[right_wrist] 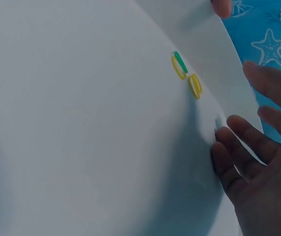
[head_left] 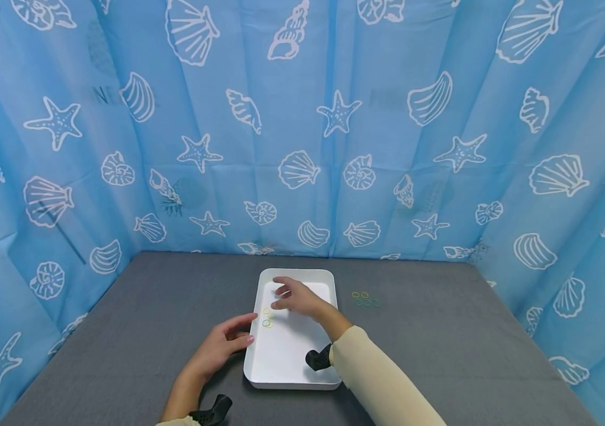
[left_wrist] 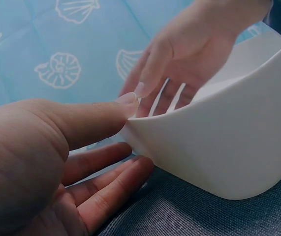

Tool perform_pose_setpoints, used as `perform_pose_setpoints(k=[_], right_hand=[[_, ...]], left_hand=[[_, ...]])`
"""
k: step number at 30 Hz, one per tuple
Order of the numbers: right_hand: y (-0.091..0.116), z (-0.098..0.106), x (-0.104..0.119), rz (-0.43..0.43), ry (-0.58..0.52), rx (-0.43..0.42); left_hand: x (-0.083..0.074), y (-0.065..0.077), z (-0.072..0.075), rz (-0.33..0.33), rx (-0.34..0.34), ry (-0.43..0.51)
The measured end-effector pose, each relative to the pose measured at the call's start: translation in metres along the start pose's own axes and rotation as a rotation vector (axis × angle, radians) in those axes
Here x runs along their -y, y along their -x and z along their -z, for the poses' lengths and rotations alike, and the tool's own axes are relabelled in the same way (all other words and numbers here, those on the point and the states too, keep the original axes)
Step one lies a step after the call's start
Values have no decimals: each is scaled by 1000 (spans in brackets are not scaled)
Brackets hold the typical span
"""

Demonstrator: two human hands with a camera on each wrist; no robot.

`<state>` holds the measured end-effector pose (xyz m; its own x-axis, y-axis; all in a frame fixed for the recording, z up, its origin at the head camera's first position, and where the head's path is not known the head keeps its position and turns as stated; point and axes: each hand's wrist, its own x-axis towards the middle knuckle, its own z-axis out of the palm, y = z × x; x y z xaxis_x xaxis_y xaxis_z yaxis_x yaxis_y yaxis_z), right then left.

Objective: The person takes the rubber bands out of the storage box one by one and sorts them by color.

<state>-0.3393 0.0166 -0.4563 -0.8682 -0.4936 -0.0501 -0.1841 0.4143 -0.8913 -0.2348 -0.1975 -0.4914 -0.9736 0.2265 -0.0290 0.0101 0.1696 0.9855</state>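
A white rectangular tray (head_left: 294,367) lies on the dark grey table, long side away from me. My left hand (head_left: 222,343) touches its left side, thumb tip at the rim and other fingers near the outer wall in the left wrist view. Inside the tray, above its floor at the far left, my right hand (head_left: 297,297) has its fingers spread and loosely bent, with nothing seen gripped. Several small rubber bands lie along the tray's left wall; the right wrist view shows a green band (right_wrist: 180,62) and yellow bands (right_wrist: 195,86) there.
To the right of the tray, yellow bands (head_left: 364,295) and green bands (head_left: 367,303) lie on the grey table (head_left: 430,355). A blue curtain (head_left: 302,136) with white shells and starfish surrounds the table at the back and sides.
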Motion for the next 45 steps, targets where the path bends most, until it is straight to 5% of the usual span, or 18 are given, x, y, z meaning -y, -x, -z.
perform_pose_setpoints(k=[7,15,45], right_hand=[[3,-2,-4,48,40,48],[2,-5,-7,-23,58,59],[-2,-19,5,-90,424,35]], left_hand=[[0,0,1,3,1,4],[1,0,0,15,-1,1],[0,-1,2,7,6,-1]])
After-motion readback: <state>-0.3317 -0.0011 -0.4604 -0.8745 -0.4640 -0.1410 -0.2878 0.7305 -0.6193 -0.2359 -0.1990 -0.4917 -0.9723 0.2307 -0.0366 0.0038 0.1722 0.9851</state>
